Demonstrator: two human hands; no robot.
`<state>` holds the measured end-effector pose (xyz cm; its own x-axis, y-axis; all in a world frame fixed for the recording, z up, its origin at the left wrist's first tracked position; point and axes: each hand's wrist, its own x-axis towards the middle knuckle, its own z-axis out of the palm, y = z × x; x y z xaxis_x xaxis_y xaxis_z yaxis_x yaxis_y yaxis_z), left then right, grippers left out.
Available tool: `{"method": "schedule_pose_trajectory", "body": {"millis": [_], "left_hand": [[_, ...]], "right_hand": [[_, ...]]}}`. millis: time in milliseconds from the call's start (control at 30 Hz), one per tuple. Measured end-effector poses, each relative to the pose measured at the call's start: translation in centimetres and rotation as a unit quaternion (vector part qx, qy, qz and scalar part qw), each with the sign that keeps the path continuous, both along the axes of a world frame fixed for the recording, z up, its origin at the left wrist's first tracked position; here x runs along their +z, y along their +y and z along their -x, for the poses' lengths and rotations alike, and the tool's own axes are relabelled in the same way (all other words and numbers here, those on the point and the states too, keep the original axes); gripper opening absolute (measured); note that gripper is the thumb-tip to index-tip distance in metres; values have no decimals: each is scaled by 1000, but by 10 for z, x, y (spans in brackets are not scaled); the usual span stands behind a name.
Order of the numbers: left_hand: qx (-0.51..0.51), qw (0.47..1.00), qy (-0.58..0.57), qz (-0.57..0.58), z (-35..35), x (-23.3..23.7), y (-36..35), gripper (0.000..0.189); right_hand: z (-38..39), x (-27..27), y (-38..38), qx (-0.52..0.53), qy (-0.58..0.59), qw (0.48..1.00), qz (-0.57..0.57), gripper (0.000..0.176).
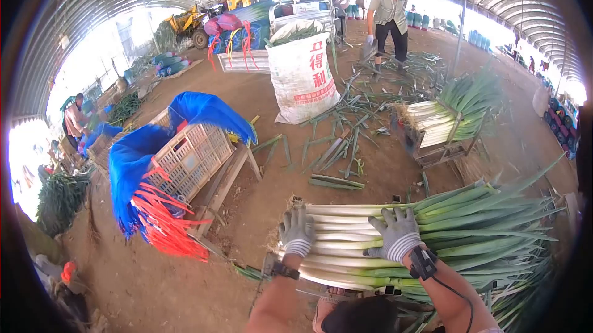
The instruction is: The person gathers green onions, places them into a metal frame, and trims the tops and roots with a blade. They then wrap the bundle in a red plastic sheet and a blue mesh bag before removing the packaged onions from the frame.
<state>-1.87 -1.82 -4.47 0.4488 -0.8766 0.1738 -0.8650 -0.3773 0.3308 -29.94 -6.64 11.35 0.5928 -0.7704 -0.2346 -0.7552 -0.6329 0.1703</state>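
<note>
A wide layer of long green onions (346, 246) lies in front of me, white stalks to the left and green leaves to the right. My left hand (296, 230), in a grey glove, rests flat at the root ends with its fingers stretched out. Farther right, my right hand (395, 234) lies spread across the stalks where white turns to green, its glove also grey. Neither hand is wrapped round a stalk. A dark device with a cable (424, 262) is strapped to my right wrist. What supports the onions is mostly hidden beneath them.
To the left, a plastic crate (194, 159) on a wooden stand carries blue netting (133, 172) and red strips (165, 225). A stuffed white sack (302, 80) stands ahead. Another onion stack (445, 117) sits on a rack to the right, near a person (389, 18). Loose leaves litter the ground.
</note>
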Motion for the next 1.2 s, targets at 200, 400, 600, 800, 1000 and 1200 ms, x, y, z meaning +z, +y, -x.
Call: {"method": "schedule_pose_trajectory", "body": {"millis": [200,400,600,800,1000,1200], "left_hand": [[105,976,189,35,-96,-79,12,54],[15,706,689,166,-87,-83,-20,62],[108,806,552,184,-48,2,8,52],[-143,990,8,8,-42,27,12,33],[69,969,155,178,-96,-33,7,17],[318,929,58,-180,-205,-117,134,44]], "right_hand": [[1,5,-2,-1,-5,1000,-5,95],[2,-8,-6,24,0,1000,15,96],[-4,-2,-6,9,29,1000,1,94],[-2,-2,-7,1,6,1000,-2,93],[1,-6,-7,0,-9,1000,1,91],[-3,0,-9,-10,-7,1000,-13,90]]}}
